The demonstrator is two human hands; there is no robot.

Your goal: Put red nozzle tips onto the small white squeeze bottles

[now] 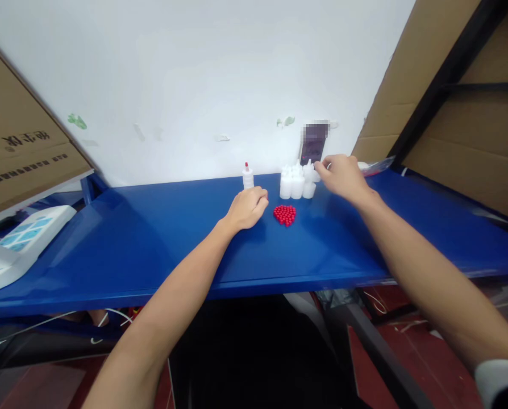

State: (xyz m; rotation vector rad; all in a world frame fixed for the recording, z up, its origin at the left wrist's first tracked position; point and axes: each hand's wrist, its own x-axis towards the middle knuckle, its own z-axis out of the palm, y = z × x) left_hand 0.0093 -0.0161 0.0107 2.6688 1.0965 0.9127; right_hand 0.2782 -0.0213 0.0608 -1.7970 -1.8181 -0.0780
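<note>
My left hand (248, 207) rests on the blue table (152, 244) with its fingers curled into a loose fist; nothing shows in it. Just right of it lies a small pile of red caps (284, 215). Behind my left hand stands one small white bottle with a red cap (248, 176). A cluster of several uncapped white bottles (295, 183) stands further right. My right hand (342, 176) reaches to the cluster's right side, and its fingertips pinch the top of the rightmost white bottle (310, 172).
A phone (313, 143) leans on the white wall behind the bottles. A white device with a blue panel (19, 241) sits at the table's left end. Cardboard boxes (19, 142) stand left, and a cardboard-lined black rack (462, 113) stands right. A clear plastic bag (375, 166) lies beside my right hand.
</note>
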